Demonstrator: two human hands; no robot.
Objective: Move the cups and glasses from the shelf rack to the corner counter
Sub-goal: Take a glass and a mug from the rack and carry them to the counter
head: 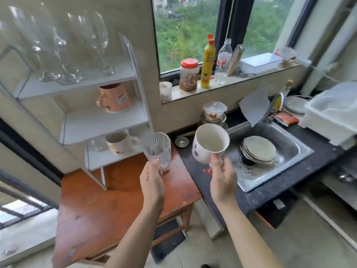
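Note:
My left hand grips a clear ribbed glass above the wooden table. A white mug with blue print is held by its base in my right hand, over the dark corner counter. On the white shelf rack, several wine glasses stand on the top shelf and a pink mug on the middle one. The bottom shelf holds a white mug and a small clear glass.
A steel sink with stacked plates lies to the right. Lidded containers and a small metal dish sit in the counter's corner. Bottles and jars line the windowsill. The wooden table is below the rack.

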